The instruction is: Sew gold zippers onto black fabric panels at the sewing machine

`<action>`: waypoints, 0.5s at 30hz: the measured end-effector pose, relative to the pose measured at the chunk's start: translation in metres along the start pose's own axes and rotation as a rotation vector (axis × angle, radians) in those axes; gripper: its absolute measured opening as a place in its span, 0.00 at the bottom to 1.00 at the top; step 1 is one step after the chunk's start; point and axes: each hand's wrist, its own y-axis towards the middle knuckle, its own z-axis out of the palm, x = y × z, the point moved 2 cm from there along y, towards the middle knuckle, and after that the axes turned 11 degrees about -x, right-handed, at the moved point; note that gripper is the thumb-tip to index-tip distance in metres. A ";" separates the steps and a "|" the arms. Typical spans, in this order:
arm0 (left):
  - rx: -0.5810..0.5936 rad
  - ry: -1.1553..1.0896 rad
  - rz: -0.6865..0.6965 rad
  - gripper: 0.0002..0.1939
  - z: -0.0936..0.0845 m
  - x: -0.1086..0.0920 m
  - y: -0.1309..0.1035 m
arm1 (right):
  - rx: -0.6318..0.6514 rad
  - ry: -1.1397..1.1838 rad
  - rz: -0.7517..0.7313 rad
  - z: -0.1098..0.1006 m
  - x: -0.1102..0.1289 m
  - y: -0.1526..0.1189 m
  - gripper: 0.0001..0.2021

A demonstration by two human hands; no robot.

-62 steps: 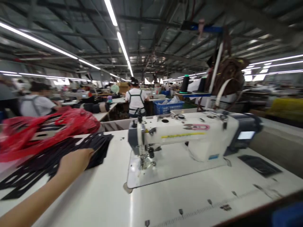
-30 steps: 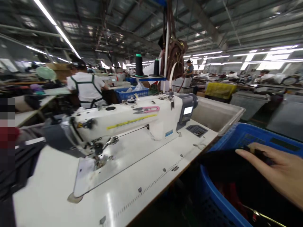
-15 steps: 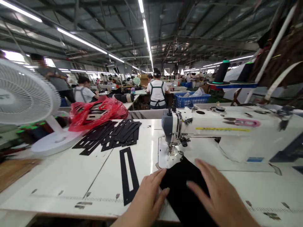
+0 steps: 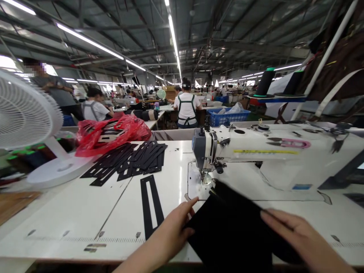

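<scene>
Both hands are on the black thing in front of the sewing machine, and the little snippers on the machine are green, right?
Nearly! The snippers are pink, not green, as the head view shows. Both hands, left and right, are on the black thing in front of the sewing machine.

The hands (image 4: 295,227) have moved apart, the black fabric (image 4: 233,223) spreading wider.

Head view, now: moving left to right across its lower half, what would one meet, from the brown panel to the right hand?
Brown panel → slotted black piece → left hand → black fabric → right hand.
</scene>
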 end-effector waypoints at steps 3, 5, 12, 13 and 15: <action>0.055 0.040 0.028 0.44 -0.005 -0.004 -0.005 | -0.220 0.244 0.202 -0.030 -0.008 0.020 0.19; 0.089 0.077 0.044 0.45 -0.007 -0.007 -0.007 | -0.234 0.291 0.223 -0.038 -0.010 0.027 0.19; 0.014 0.230 0.050 0.40 -0.008 -0.017 0.005 | -0.148 -0.062 -0.006 -0.042 0.020 0.030 0.23; -0.026 0.230 0.078 0.42 -0.006 -0.020 0.011 | -0.150 -0.118 -0.057 -0.042 0.025 0.029 0.23; -0.096 0.161 0.138 0.48 -0.001 -0.026 0.026 | -0.162 -0.184 -0.157 -0.043 0.037 0.027 0.23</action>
